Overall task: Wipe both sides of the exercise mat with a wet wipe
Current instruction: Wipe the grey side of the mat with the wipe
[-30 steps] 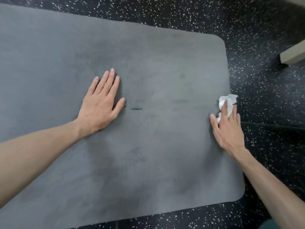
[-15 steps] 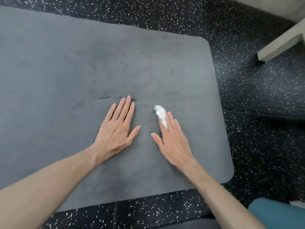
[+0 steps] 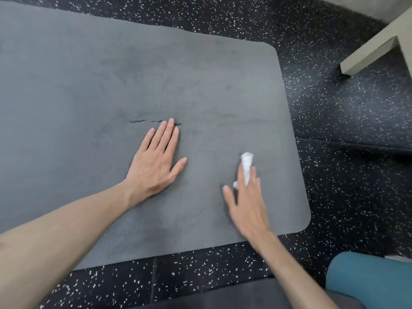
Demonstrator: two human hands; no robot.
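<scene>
A grey exercise mat [image 3: 200, 74] lies flat on the floor, with a short tear [image 3: 138, 121] near its middle. My left hand [image 3: 156, 161] rests flat on the mat, fingers straight, fingertips at the tear's right end. My right hand [image 3: 247, 201], blurred, lies flat on the mat to the right of the left one. Its straight fingers press a crumpled white wet wipe [image 3: 247, 161], which sticks out past the fingertips.
Black speckled rubber flooring [image 3: 345, 152] surrounds the mat. A beige furniture leg [image 3: 367, 56] stands at the upper right. A teal rounded object [image 3: 367, 279] sits at the lower right, and a dark grey surface [image 3: 223, 295] lies along the bottom edge.
My right hand swept the wipe from the mat's right edge in toward my left hand, then back out to the right. My left hand shifted so its fingertips touch the tear.
</scene>
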